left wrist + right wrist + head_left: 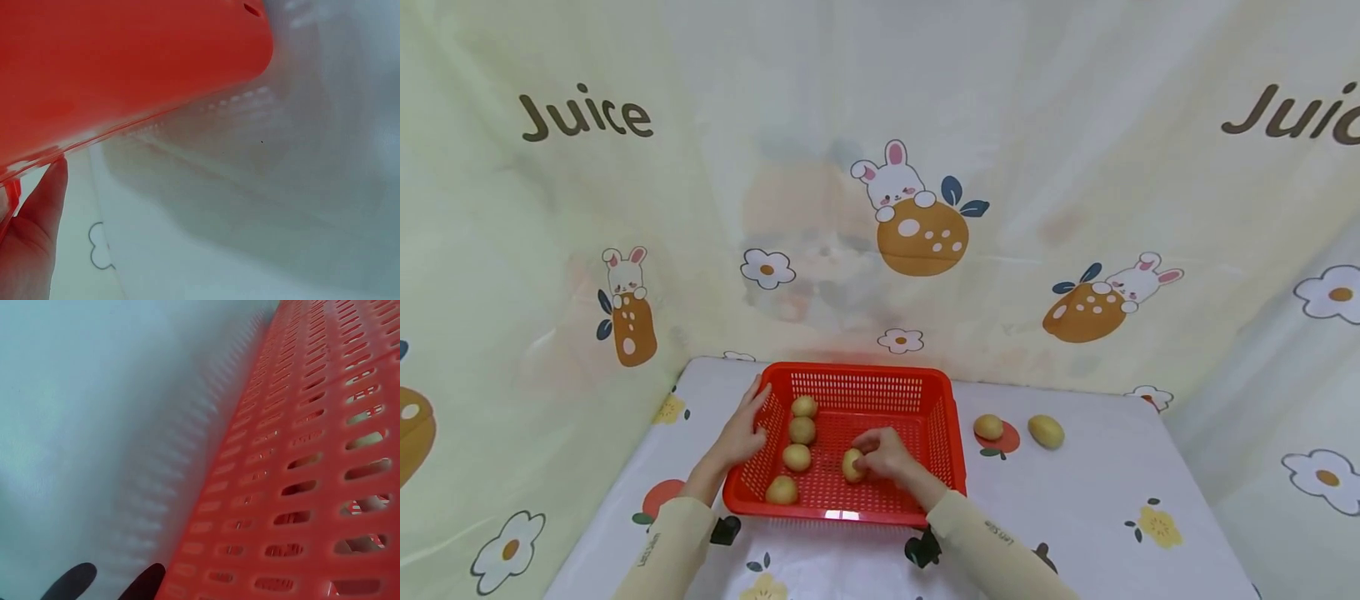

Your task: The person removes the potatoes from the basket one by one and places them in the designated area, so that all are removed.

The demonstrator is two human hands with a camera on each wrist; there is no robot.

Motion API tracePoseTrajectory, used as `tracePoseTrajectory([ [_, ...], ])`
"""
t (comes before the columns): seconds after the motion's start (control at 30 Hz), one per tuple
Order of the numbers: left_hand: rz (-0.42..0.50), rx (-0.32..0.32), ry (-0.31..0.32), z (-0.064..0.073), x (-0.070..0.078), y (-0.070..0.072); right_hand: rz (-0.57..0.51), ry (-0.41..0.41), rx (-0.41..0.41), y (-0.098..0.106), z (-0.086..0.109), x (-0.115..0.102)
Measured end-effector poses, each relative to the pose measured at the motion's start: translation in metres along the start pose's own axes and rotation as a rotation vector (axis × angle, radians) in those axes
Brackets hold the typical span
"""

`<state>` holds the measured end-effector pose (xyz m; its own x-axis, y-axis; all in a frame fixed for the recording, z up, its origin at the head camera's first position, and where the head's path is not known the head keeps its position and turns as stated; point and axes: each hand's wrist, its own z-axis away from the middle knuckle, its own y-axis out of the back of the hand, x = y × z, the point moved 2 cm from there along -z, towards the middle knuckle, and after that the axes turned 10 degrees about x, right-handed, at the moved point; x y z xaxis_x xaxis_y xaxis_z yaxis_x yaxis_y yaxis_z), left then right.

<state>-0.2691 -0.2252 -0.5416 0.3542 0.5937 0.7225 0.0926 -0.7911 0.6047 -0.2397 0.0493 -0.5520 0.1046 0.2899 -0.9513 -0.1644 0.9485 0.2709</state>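
Note:
A red plastic basket [880, 417] with slotted walls stands on the table. My left hand [744, 429] grips its left rim, the thumb on the inner side. In the left wrist view, fingers [47, 206] come up against the basket's edge. Within the basket, my right hand [886, 457] pinches a potato [851, 466] between thumb and fingers, low over the floor near the middle. Several other potatoes [797, 457] form a rough column along the left inside wall. The right wrist view shows mostly the basket's slotted outer wall [300, 456]; the right hand is hidden there.
Two more potatoes lie on the table to the right of the basket, a rounder one [988, 427] and a longer one [1046, 432]. The patterned tablecloth [1075, 508] covers the table, and a printed curtain [1037, 125] hangs close behind it.

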Motion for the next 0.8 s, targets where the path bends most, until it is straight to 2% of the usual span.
tracePoseTrajectory([
  [0.3,-0.005,-0.003,-0.003,0.000,0.000,0.000,-0.024,0.024,0.028,0.006,0.004,-0.007],
  [0.5,0.007,-0.018,-0.001,0.003,0.000,0.000,0.021,0.058,0.024,0.013,0.015,-0.015],
  [0.67,0.001,-0.019,0.005,0.000,0.002,0.000,-0.036,0.009,0.002,0.029,0.021,-0.028],
  [0.8,0.006,-0.034,0.018,0.001,0.006,0.001,-0.055,-0.020,0.005,0.042,0.023,-0.029],
])
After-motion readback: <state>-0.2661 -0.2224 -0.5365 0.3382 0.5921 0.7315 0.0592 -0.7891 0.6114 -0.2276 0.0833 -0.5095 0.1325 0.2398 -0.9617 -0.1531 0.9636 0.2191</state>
